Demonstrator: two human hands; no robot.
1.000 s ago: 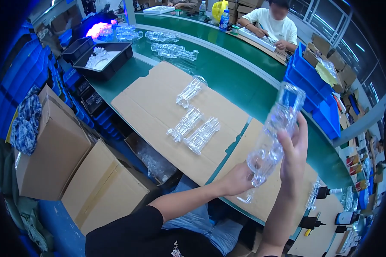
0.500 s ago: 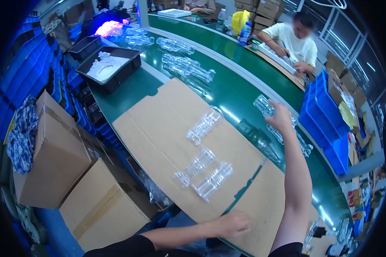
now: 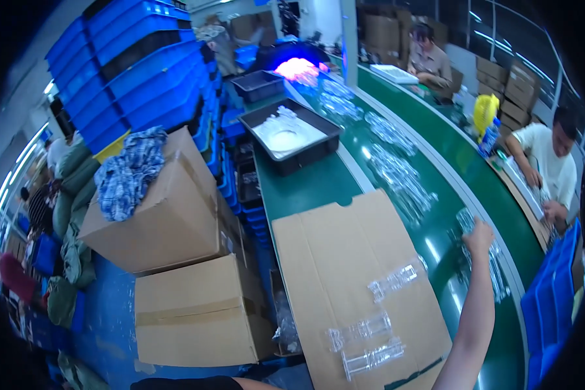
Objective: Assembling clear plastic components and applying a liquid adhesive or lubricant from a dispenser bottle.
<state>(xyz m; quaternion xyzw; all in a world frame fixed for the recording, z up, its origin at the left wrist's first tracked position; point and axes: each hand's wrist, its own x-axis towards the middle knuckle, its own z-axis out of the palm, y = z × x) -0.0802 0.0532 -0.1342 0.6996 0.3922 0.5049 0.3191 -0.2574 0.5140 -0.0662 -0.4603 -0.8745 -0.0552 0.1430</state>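
My right hand reaches out over the green belt, its fingers closed round a clear plastic piece. More clear pieces lie on the belt just beside and below that hand. My left hand is out of the picture; only a bit of its forearm shows at the lower edge. On the flat cardboard sheet before me rest three clear column-shaped plastic pieces: a far one, a middle one and a near one.
Several clear parts lie farther up the belt. A black tray with white material stands beyond the cardboard. Cartons and stacked blue crates fill the left. Across the belt a person in a white shirt works near blue bins.
The view has swung left, so the scene shifts right. My left hand has dropped out of view. My right hand still grips a clear piece over the belt. The three cardboard pieces stay put.
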